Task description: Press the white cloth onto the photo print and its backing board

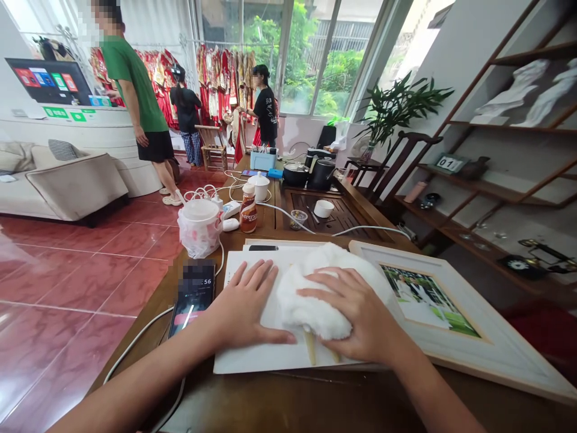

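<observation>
My left hand (247,307) lies flat on a white board (252,358), fingers spread and nothing in them. Curled over a wad of white fluffy stuffing (315,294), my right hand (360,319) grips it against the board, thumb on the near side and fingers across the top. Yellowish strips (310,347) show on the board below the wad; how far they run under it is hidden. A dark flat tool (264,248) rests at the board's far edge. To the right, a framed photo (428,300) with a white mount lies close to the wad.
Left of the board lie a phone (193,297) and a white cable (135,340). Beyond stand a plastic-wrapped tub (199,228), a brown drink bottle (248,210), a white lidded cup (258,186) and a tea tray (342,219). Several people stand across the room; shelves (491,183) line the right.
</observation>
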{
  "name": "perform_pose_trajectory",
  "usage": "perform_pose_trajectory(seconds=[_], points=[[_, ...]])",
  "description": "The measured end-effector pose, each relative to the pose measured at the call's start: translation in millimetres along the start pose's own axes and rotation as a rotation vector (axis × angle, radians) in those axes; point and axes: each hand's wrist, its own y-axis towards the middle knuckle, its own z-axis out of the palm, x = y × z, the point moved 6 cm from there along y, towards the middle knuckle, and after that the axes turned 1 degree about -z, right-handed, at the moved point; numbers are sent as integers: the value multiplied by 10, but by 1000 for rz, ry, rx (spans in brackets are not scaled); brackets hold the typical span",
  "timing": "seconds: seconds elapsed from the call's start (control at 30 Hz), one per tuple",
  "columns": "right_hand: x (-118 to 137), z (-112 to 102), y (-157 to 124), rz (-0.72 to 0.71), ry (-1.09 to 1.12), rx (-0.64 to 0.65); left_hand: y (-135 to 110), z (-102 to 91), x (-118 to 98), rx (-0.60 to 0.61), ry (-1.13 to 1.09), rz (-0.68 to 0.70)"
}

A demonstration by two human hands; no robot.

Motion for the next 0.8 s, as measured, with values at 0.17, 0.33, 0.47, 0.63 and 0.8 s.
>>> perform_pose_trajectory(seconds=[0.17, 0.33, 0.47, 0.63, 0.8], points=[[25, 15, 14, -27, 30, 22, 4, -15, -6, -15, 6, 7], [-291, -54, -36, 121, -67, -40, 9, -14, -12, -1, -3, 11], [-134, -27, -15, 67, -43, -15, 2, -7, -4, -11, -10, 2], [73, 9, 26, -28, 23, 36, 1, 8, 0, 7, -2, 8], [-247, -63, -24, 97, -75, -35, -4, -9, -1, -11, 1, 14]])
